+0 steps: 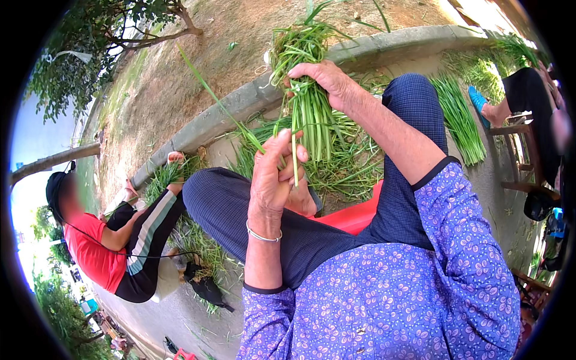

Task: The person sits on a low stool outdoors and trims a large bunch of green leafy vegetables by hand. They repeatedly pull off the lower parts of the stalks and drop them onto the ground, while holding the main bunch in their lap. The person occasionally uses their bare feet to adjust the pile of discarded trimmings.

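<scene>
My right hand (326,83) is closed around a bundle of long green stalks (315,130), with tangled, partly yellowed ends (299,47) sticking out above the fist. The pale stalk ends hang down below it. Lower and to the left, my left hand (279,164), with a silver bangle at the wrist, holds a few loose green blades (216,101) between thumb and fingers, close to the bundle's lower ends. One stalk there crosses in front of the fingers. Loose cut greens (351,175) lie on the ground between my knees.
A concrete curb (193,123) runs behind the greens. A red plastic piece (351,216) shows between my legs. At the right lies a neat row of green stalks (459,119), near a person on a wooden chair (515,130). Another person in a red shirt (96,247) sits at the left beside a black bag (204,285).
</scene>
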The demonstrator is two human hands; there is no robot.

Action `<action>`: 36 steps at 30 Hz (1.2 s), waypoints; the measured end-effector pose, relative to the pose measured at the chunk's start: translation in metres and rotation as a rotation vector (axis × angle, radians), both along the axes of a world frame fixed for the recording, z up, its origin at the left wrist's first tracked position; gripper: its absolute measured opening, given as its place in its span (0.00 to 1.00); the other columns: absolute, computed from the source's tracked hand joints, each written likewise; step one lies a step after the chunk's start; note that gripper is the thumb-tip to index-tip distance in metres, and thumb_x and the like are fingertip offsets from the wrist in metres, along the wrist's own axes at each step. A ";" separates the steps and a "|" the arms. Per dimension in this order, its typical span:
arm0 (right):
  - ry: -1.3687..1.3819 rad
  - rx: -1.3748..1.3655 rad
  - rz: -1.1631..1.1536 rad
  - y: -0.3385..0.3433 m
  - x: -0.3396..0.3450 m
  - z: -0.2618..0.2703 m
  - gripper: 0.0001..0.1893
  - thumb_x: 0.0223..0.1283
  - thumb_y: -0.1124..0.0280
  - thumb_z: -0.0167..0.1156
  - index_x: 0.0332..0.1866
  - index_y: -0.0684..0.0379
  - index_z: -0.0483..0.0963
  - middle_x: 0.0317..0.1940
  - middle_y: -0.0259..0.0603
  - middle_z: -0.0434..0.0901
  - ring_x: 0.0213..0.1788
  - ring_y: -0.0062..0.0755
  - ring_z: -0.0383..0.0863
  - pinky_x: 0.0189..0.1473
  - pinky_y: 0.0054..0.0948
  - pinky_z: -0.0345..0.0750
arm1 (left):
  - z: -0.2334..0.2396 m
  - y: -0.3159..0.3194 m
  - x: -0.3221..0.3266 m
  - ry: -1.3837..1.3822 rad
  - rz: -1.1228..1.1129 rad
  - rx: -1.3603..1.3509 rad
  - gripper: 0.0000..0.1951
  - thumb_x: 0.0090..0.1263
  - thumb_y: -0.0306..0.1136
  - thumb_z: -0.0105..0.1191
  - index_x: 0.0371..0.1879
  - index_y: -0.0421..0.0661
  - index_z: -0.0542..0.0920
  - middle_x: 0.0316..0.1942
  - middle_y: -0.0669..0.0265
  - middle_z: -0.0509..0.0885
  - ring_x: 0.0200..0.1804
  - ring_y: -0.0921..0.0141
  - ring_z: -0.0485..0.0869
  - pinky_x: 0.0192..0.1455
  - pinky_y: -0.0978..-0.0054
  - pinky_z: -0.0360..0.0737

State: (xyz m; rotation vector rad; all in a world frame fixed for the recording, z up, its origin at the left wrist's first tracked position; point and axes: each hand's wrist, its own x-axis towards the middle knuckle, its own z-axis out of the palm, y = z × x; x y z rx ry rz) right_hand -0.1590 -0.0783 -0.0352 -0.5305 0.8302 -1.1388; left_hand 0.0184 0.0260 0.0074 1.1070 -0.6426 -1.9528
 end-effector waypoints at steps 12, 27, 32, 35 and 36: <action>0.055 0.039 0.075 0.005 0.000 -0.007 0.11 0.48 0.70 0.64 0.37 0.63 0.77 0.28 0.39 0.82 0.27 0.27 0.82 0.33 0.28 0.82 | -0.028 -0.011 0.018 0.246 0.128 0.039 0.10 0.71 0.33 0.50 0.38 0.38 0.76 0.35 0.58 0.82 0.13 0.82 0.59 0.15 0.85 0.62; 0.040 -0.027 -0.013 0.011 0.006 -0.003 0.13 0.43 0.73 0.66 0.37 0.65 0.76 0.28 0.44 0.81 0.26 0.31 0.82 0.30 0.34 0.84 | -0.020 0.000 -0.013 -0.251 0.073 -0.109 0.06 0.61 0.29 0.62 0.32 0.42 0.80 0.17 0.77 0.71 0.13 0.85 0.60 0.14 0.84 0.57; 0.111 0.105 -0.054 0.001 -0.012 -0.010 0.11 0.48 0.73 0.65 0.36 0.67 0.76 0.27 0.42 0.82 0.25 0.30 0.82 0.29 0.31 0.83 | -0.001 -0.006 0.010 -0.025 0.059 -0.133 0.07 0.66 0.31 0.54 0.36 0.41 0.79 0.19 0.71 0.76 0.14 0.84 0.64 0.12 0.85 0.60; 0.188 0.219 -0.153 -0.001 -0.021 -0.010 0.10 0.48 0.74 0.64 0.35 0.68 0.77 0.26 0.44 0.81 0.25 0.31 0.82 0.27 0.31 0.83 | 0.006 -0.012 0.049 0.352 0.206 -0.211 0.08 0.72 0.30 0.47 0.41 0.38 0.75 0.23 0.69 0.74 0.17 0.81 0.66 0.14 0.82 0.63; 0.188 0.207 -0.191 -0.002 -0.023 -0.014 0.09 0.49 0.74 0.63 0.34 0.68 0.76 0.25 0.45 0.80 0.24 0.32 0.82 0.26 0.31 0.82 | 0.007 -0.014 0.061 0.507 0.310 -0.212 0.09 0.73 0.29 0.44 0.43 0.35 0.72 0.24 0.68 0.71 0.18 0.79 0.64 0.16 0.81 0.62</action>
